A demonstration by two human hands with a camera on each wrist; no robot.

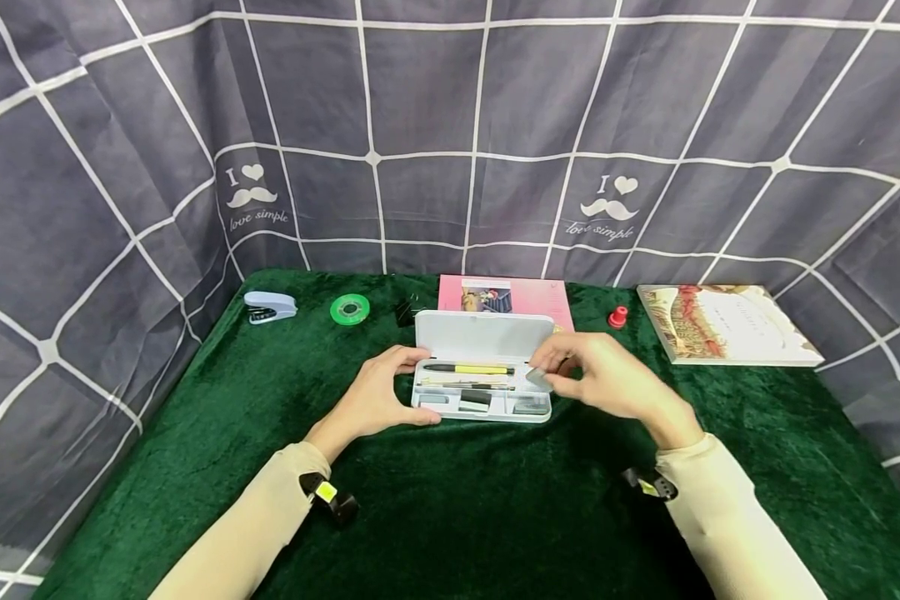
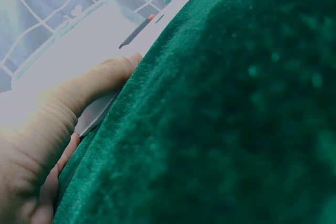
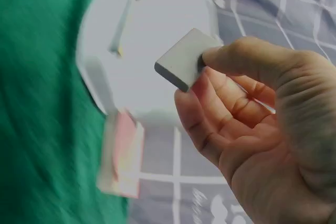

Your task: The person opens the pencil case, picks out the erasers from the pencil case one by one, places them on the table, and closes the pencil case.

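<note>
Green velvet worktop (image 1: pixel 495 517), grey checked cloth behind. At far left, stapler (image 1: pixel 269 307), then green tape roll (image 1: pixel 349 309). Left hand (image 1: pixel 378 398) curled around the left end of an open pale pencil case (image 1: pixel 482 337), thumb at its near edge. Inside, pens and small blocks. Pink booklet (image 1: pixel 521 293) behind the lid. Right hand (image 1: pixel 607 375) above the case's right end, pinching a small grey eraser (image 3: pixel 186 59) between thumb and fingers. Farther right, red knob (image 1: pixel 618 317), then book (image 1: pixel 727 323).
</note>
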